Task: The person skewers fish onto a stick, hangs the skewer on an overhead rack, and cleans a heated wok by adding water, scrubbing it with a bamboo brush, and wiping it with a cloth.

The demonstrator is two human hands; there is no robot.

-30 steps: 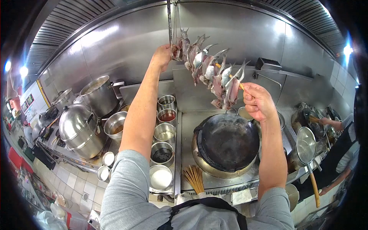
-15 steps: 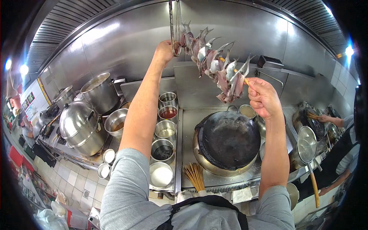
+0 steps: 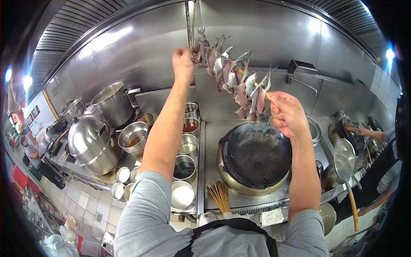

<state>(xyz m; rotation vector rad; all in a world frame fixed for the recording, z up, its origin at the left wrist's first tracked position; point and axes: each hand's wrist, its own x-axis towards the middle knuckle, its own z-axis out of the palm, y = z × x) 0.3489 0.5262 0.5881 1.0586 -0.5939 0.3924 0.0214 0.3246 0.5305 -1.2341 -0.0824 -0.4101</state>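
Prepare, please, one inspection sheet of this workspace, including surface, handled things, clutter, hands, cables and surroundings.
Surface: grey stainless-steel cooktop bearing a round black metal wok.
Job's things: silvery-pink fish strung on yellow stick, held raised.
Clutter: brown brush of bundled thin sticks near wok.
Hands: bare right hand grips the stick's near end; bare left hand beside slim hanging metal hook, grip unclear.
Cables: nothing seen.
Surroundings: silver domed steel pot at left; co-worker's hand at right.

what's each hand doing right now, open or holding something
Left hand: up by the metal hook; its grip cannot be told.
Right hand: closed, holding the stick strung with fish.
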